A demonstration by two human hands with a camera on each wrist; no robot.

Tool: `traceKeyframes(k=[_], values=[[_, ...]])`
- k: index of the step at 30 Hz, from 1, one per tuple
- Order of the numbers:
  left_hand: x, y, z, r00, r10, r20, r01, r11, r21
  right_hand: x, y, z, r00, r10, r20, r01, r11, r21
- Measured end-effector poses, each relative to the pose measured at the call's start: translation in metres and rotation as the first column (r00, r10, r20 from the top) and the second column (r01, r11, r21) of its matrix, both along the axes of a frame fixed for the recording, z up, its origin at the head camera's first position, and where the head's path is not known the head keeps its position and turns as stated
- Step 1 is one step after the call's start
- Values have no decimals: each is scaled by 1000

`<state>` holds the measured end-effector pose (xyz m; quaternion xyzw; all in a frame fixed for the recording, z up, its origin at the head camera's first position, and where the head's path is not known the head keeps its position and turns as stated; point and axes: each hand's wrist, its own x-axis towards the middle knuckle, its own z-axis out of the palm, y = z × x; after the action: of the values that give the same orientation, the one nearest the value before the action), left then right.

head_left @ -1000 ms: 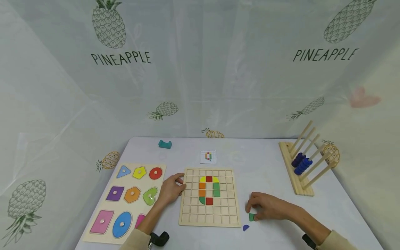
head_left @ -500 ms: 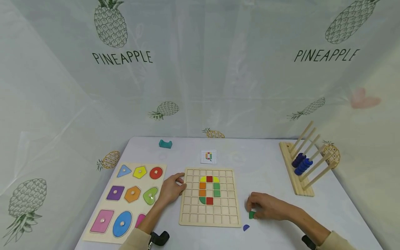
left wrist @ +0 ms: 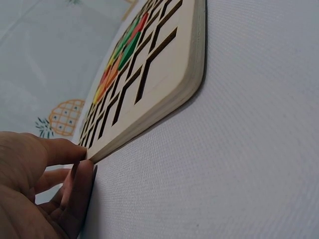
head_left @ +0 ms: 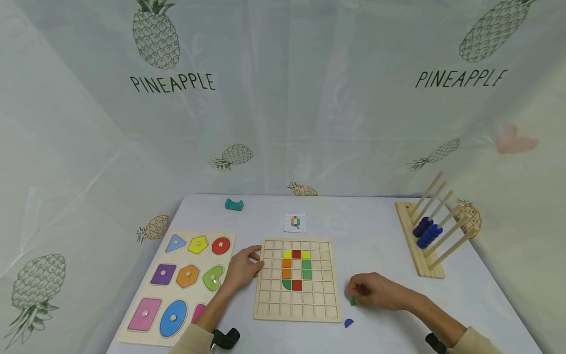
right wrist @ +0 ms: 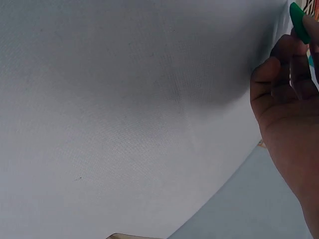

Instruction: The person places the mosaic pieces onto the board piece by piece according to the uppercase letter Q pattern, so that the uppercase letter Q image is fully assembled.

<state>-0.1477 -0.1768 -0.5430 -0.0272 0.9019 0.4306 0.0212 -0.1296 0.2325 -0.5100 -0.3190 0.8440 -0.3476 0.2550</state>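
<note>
My left hand (head_left: 241, 269) holds the left edge of a wooden grid board (head_left: 297, 309), thumb and fingertips right at its side in the left wrist view. Set in the board is a ring of yellow, red, orange and green tiles. To the board's right, my right hand (head_left: 378, 292) pinches a small green tile (right wrist: 298, 22) between thumb and fingertip. In the head view the fingers hide most of that tile (head_left: 353, 301). On the tabletop just below lies a purple half-round piece (head_left: 349, 323). A small picture card (head_left: 295, 222) with a similar coloured ring lies behind the board.
At the left, a shape puzzle board (head_left: 177, 258) with knobbed pieces lies partly under the left forearm. A wooden peg stand (head_left: 413, 241) with blue beads stands at the back right. A teal block (head_left: 234, 204) sits near the table's back edge.
The right hand has lifted and turned the green tile, which now shows less between the fingers. The left hand and the grid board have stayed in place.
</note>
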Motion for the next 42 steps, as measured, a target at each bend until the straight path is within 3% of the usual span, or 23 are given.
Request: traceKeyframes(k=[20, 32, 42], values=[[-1, 1, -2, 1000, 11, -6, -11, 1000, -5, -15, -26, 7, 991, -113, -78, 109, 992, -57], [0, 1, -2, 1000, 2, -6, -2, 1000, 5, -24, -51, 4, 991, -91, -103, 83, 994, -72], [-1, 1, -3, 1000, 2, -9, -2, 1000, 7, -30, -74, 8, 996, -85, -26, 83, 994, -78]])
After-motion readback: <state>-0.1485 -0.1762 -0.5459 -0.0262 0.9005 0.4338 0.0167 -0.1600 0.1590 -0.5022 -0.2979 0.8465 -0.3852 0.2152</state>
